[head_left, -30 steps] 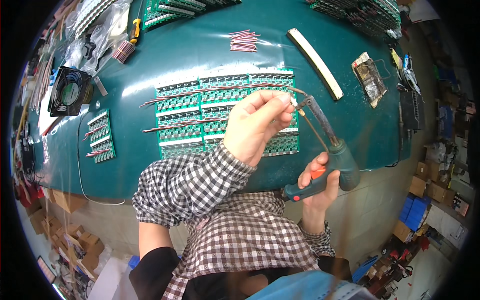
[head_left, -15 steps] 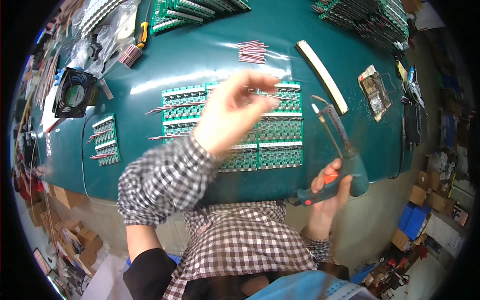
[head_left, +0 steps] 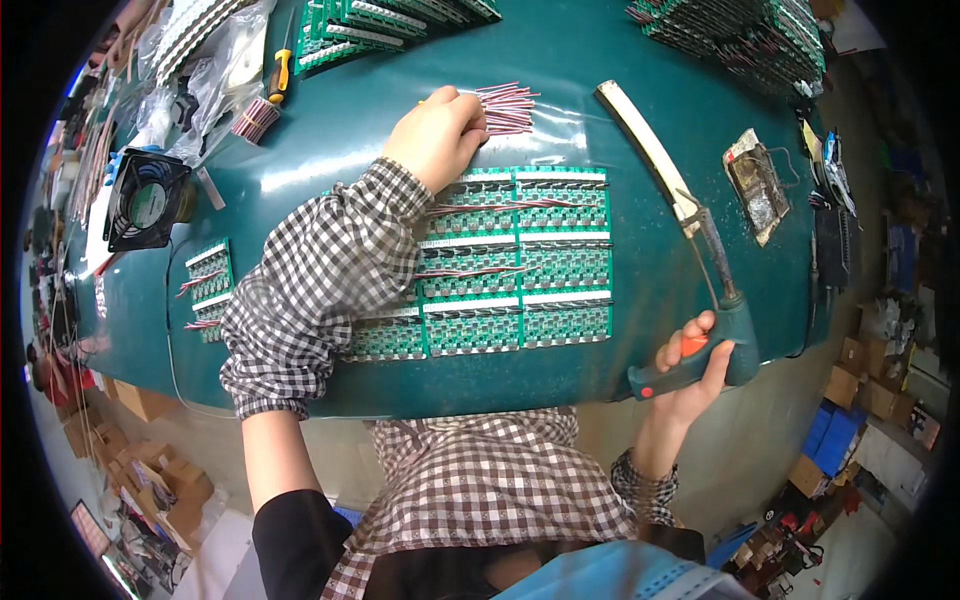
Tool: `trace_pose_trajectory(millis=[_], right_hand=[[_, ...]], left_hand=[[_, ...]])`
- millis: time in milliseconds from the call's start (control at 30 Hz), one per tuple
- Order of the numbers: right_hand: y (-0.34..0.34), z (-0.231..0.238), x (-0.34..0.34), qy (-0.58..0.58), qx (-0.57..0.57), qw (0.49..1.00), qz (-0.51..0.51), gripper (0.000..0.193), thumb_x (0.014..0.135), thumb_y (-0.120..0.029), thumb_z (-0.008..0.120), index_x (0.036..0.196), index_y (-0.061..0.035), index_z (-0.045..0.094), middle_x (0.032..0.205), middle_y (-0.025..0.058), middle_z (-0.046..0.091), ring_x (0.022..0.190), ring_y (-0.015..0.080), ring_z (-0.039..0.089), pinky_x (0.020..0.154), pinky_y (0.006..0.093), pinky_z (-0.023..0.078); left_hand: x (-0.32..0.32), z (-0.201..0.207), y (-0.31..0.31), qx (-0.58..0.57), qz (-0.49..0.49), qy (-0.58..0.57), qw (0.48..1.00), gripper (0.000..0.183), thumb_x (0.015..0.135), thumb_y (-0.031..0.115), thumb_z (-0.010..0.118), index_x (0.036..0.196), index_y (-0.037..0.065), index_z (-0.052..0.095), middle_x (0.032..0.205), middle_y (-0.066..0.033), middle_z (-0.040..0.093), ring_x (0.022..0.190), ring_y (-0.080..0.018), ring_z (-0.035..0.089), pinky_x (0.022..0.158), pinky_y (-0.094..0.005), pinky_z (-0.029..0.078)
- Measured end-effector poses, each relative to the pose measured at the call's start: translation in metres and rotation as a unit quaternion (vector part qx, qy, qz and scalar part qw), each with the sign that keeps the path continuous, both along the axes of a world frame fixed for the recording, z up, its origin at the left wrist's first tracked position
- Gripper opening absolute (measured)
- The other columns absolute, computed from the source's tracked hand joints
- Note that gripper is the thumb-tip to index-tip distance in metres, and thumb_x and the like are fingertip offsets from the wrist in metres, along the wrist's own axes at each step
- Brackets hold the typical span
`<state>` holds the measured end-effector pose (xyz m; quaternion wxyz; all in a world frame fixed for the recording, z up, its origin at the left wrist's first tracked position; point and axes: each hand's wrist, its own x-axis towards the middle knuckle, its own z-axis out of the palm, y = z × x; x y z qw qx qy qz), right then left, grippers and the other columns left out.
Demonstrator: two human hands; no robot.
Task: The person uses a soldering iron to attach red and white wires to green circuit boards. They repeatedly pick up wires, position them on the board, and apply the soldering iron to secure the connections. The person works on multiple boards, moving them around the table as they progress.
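Observation:
My left hand (head_left: 437,137) is at the left end of a pile of short red-and-white wires (head_left: 510,108), its fingers curled closed on the wire ends; the fingertips are partly hidden. Below it lies a block of green circuit boards (head_left: 565,260) in rows, with white connector strips and some wires lying across them. My left sleeve covers the block's left part. In my right hand (head_left: 688,372) is a dark green soldering gun (head_left: 738,340) with an orange trigger. Its tip points up and away, over or against the near end of a long pale strip (head_left: 650,143); contact cannot be told.
A small board (head_left: 209,285) and a black fan (head_left: 148,200) lie at left. Behind them are a screwdriver (head_left: 281,75) and a bundle of wires (head_left: 256,120). Stacked boards (head_left: 395,25) stand at the back, more (head_left: 740,45) at back right. A dirty metal tray (head_left: 756,187) lies right.
My left hand has moved from above the boards away and left to the wire pile. My right hand has shifted slightly right with the soldering gun, its tip now at the pale strip's near end.

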<state>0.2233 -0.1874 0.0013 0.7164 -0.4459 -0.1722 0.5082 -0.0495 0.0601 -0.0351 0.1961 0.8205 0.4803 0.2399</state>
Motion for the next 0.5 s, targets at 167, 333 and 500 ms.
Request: trace_pose_trajectory(millis=[167,333,500], right_hand=[[0.000,0.004,0.015,-0.026,-0.024,0.996,-0.079,0.038,0.094,-0.037,0.049,0.110,-0.0029,0.047,0.092,0.0066,0.057,0.060,0.0135,0.056,0.049,0.0263,0.046],[0.010,0.035,0.053,-0.207,-0.027,0.966,-0.152,0.031,0.093,-0.025,0.052,0.108,0.0024,0.053,0.091,0.0126,0.062,0.061,0.0154,0.061,0.051,0.0259,0.049],[0.000,0.070,0.072,-0.403,0.025,0.871,-0.281,0.033,0.092,-0.023,0.054,0.109,0.0043,0.055,0.090,0.0128,0.064,0.064,0.0145,0.062,0.053,0.0248,0.050]], left_hand=[[0.011,0.006,0.004,-0.028,-0.044,-0.008,0.999,0.015,0.078,0.013,0.066,0.086,0.004,0.057,0.082,-0.0115,0.054,0.075,-0.0262,0.059,0.068,-0.0353,0.047],[0.013,0.010,0.004,0.018,-0.055,0.039,0.998,0.009,0.081,0.008,0.062,0.084,0.004,0.054,0.081,-0.0114,0.052,0.076,-0.0287,0.056,0.068,-0.0369,0.045],[0.014,0.010,-0.002,0.017,-0.047,0.019,0.999,0.012,0.082,0.009,0.061,0.088,0.002,0.053,0.085,-0.0114,0.053,0.080,-0.0262,0.057,0.070,-0.0353,0.046]])
